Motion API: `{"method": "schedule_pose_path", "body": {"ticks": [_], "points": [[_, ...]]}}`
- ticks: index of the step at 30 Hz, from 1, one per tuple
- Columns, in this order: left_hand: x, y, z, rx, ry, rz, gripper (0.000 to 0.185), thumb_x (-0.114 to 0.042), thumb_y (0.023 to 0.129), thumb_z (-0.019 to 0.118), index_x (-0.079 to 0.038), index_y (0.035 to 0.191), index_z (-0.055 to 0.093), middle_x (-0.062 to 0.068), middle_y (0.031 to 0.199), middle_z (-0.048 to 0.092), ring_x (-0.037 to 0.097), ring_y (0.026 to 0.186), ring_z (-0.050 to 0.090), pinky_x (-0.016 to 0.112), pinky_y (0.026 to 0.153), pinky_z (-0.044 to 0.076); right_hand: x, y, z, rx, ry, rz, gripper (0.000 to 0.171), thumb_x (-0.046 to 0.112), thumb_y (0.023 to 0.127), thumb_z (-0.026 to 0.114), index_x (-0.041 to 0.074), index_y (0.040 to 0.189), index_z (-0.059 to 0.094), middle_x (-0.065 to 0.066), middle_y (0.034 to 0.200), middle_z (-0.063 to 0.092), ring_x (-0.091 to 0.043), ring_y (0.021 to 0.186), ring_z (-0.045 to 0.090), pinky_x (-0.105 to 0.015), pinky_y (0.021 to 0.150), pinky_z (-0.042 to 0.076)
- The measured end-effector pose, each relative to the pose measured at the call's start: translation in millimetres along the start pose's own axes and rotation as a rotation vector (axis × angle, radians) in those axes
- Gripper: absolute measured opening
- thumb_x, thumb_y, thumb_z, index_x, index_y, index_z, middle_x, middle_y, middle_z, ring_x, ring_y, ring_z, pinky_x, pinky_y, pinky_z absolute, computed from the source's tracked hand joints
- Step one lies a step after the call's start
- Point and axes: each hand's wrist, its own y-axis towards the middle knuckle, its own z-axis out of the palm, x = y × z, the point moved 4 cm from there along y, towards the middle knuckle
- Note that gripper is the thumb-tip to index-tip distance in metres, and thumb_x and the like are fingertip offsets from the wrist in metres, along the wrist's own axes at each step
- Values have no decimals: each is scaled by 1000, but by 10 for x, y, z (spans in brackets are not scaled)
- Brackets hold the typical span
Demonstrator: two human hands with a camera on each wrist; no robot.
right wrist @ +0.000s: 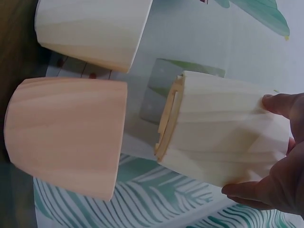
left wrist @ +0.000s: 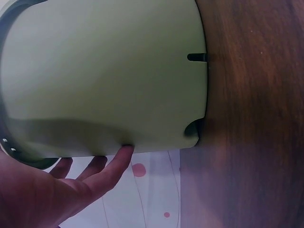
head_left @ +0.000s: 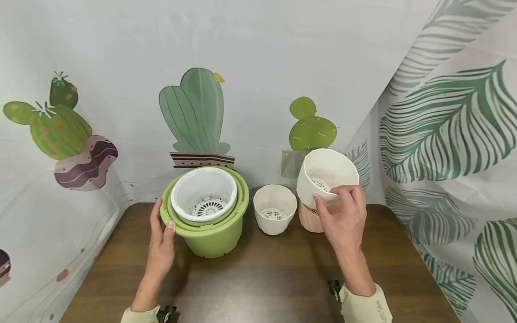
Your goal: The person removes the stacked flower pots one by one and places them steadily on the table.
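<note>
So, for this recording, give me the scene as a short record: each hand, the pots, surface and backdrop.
Left hand: grips the rim of a round green plastic pot
Inside that: a round white plastic pot with a slotted base
Right hand: pinches the rim of a faceted cream-white pot
Held pot's position: tilted, above a faceted pink pot, a gap between them
Middle: another faceted white pot, upright
Surface: dark brown wood-grain table
Backdrop: white cloth with plant prints

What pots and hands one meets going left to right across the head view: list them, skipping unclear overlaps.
Left hand → green planter → standing white faceted pot → raised white faceted pot.
</note>
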Motion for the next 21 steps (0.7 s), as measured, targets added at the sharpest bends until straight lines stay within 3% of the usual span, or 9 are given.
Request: {"method": "schedule_pose_path", "body": {"ticks": [14, 21], "points": [[15, -6, 11, 12, -17, 12, 64, -11, 116, 37, -29, 172, 13, 2, 175, 17, 11, 144, 43, 15, 98, 51, -221, -101, -197, -38, -56, 24, 33, 11, 75, 94, -2, 88, 67, -21, 96, 59, -43, 102, 57, -49, 90, 42], [12, -4, -4, 2, -7, -3, 63, -14, 116, 37, -32, 171, 13, -1, 175, 17, 11, 141, 46, 17, 94, 55, -349, -77, -288, -51, -78, 30, 33, 9, 75, 94, -2, 89, 67, -23, 101, 61, -47, 114, 58, -56, 99, 43]]}}
